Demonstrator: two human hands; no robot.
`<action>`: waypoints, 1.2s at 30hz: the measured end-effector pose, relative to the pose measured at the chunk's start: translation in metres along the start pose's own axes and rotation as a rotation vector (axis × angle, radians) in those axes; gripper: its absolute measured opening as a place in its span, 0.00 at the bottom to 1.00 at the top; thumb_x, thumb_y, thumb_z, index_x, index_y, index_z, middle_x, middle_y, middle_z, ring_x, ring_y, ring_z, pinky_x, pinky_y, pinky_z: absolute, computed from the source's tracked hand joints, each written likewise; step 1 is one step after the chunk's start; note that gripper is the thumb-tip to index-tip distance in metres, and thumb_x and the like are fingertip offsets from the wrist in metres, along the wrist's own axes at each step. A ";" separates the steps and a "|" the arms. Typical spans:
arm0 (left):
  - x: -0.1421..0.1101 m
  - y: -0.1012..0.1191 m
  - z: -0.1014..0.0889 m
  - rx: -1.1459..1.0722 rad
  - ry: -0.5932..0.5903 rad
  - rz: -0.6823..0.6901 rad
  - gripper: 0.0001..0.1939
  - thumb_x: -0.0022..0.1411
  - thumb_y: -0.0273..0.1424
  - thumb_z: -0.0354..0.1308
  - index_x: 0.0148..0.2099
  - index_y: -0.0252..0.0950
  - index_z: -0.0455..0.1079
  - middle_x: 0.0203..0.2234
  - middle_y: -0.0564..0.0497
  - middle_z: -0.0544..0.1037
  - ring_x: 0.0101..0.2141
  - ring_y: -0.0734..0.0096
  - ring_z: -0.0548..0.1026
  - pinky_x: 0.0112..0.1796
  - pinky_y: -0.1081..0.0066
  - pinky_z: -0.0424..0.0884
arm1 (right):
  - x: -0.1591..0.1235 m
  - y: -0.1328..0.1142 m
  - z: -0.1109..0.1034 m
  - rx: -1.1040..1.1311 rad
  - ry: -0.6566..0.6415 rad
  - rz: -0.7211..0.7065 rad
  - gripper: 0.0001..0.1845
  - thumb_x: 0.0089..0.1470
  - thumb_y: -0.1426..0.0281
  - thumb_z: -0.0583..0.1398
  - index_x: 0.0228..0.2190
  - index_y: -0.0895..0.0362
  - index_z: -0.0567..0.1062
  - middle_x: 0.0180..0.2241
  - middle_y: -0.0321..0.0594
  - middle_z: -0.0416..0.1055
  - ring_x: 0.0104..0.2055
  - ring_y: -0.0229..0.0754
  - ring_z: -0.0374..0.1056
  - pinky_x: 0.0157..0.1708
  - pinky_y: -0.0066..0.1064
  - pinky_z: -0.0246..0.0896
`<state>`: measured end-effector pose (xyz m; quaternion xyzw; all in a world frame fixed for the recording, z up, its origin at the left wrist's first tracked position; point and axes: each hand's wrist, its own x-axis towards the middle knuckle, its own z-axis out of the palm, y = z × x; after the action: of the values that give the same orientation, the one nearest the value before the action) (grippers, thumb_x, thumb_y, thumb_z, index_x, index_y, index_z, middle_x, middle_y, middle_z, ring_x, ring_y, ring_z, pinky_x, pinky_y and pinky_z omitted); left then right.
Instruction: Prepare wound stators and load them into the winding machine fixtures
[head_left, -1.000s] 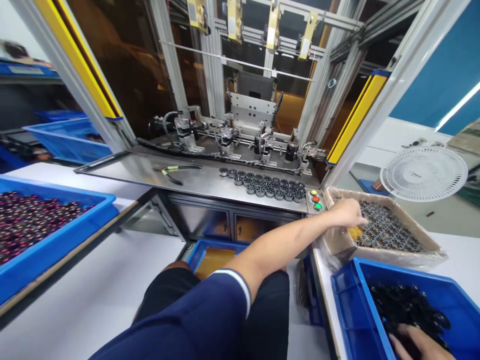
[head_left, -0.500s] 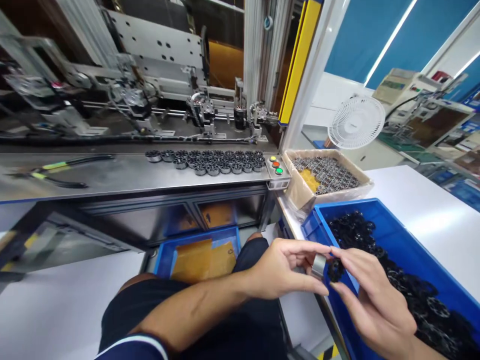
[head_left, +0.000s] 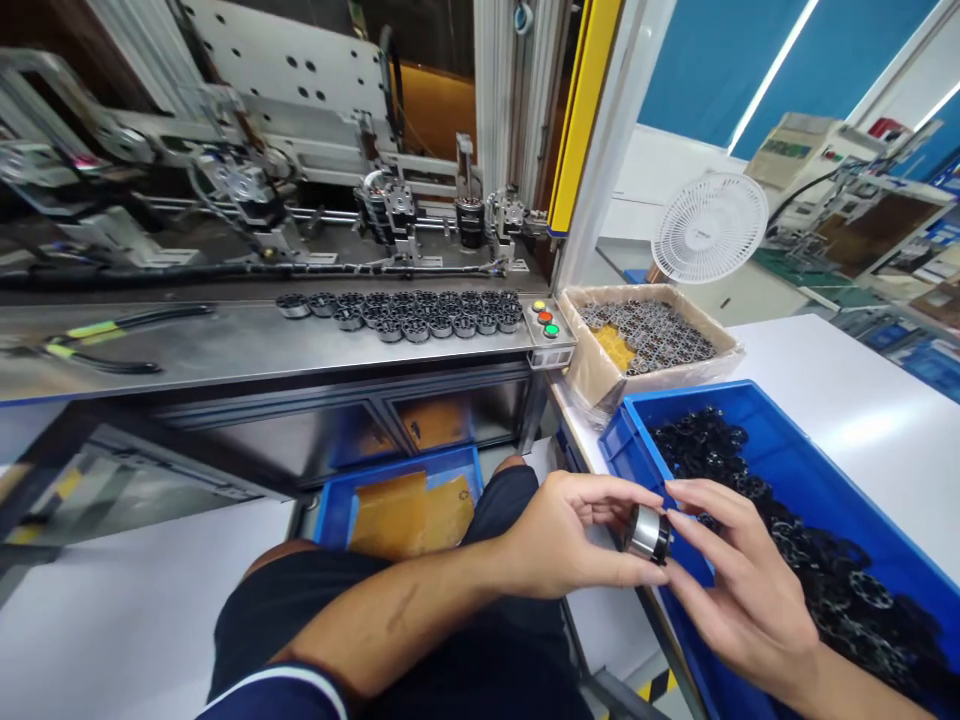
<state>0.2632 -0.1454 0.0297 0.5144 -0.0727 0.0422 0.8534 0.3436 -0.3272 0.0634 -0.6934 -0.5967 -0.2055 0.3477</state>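
In front of the blue bin's near edge, my left hand (head_left: 559, 540) grips a short silver metal ring (head_left: 643, 532) between thumb and fingers. My right hand (head_left: 750, 580) pinches a round black plastic part (head_left: 663, 542) against the ring's right face; the fingertips of both hands nearly meet around the pair. Whether the two parts are fully seated together cannot be made out. Beneath and behind my right hand, the blue bin (head_left: 795, 440) holds a heap of similar black parts (head_left: 817, 555).
A plastic-lined carton (head_left: 622, 385) of metal-looking rings stands behind the bin. Rows of ring assemblies (head_left: 427, 315) sit on the steel ledge beside a button box (head_left: 546, 330). Pliers (head_left: 112, 335) lie farther left. Beyond them is a machine with fixtures (head_left: 394, 215); a white fan (head_left: 709, 230) stands back right.
My left hand came from the carton with a ring, my right hand from the bin with a black part. The two parts, apart half a second ago, now touch. The view turned right.
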 end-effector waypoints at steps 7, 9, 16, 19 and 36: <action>0.001 0.001 -0.003 0.008 0.016 -0.110 0.31 0.42 0.27 0.77 0.51 0.30 0.77 0.37 0.45 0.84 0.37 0.67 0.82 0.44 0.69 0.77 | 0.001 0.008 -0.001 -0.058 -0.007 -0.055 0.22 0.56 0.79 0.64 0.52 0.59 0.74 0.46 0.49 0.74 0.52 0.50 0.71 0.50 0.44 0.73; 0.001 0.001 -0.004 0.012 0.025 -0.155 0.32 0.41 0.30 0.78 0.50 0.30 0.77 0.34 0.46 0.83 0.36 0.67 0.81 0.43 0.69 0.76 | 0.001 0.011 -0.002 -0.074 -0.023 -0.085 0.21 0.57 0.77 0.64 0.52 0.60 0.74 0.45 0.50 0.74 0.51 0.50 0.72 0.47 0.44 0.74; -0.002 -0.001 -0.004 0.021 -0.014 -0.244 0.33 0.44 0.33 0.78 0.52 0.30 0.76 0.34 0.47 0.82 0.35 0.68 0.80 0.42 0.68 0.77 | -0.005 0.015 0.003 -0.086 -0.066 -0.221 0.17 0.57 0.76 0.64 0.48 0.67 0.74 0.43 0.56 0.75 0.49 0.51 0.73 0.46 0.44 0.74; -0.004 0.001 -0.007 0.198 -0.014 -0.105 0.25 0.59 0.34 0.69 0.58 0.35 0.74 0.48 0.41 0.78 0.45 0.64 0.79 0.47 0.66 0.76 | -0.003 0.038 0.001 -0.046 -0.045 -0.127 0.19 0.58 0.67 0.66 0.48 0.64 0.75 0.44 0.54 0.76 0.48 0.49 0.73 0.47 0.41 0.74; 0.003 -0.002 -0.019 0.851 0.106 0.251 0.27 0.55 0.32 0.72 0.58 0.40 0.74 0.40 0.47 0.83 0.35 0.71 0.78 0.37 0.73 0.74 | -0.088 0.184 0.009 -0.446 -0.763 0.726 0.12 0.64 0.63 0.61 0.34 0.59 0.76 0.35 0.38 0.76 0.36 0.37 0.73 0.40 0.34 0.71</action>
<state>0.2676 -0.1299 0.0195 0.8039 -0.0671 0.1981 0.5567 0.5034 -0.3894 -0.0481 -0.9356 -0.3458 0.0712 0.0012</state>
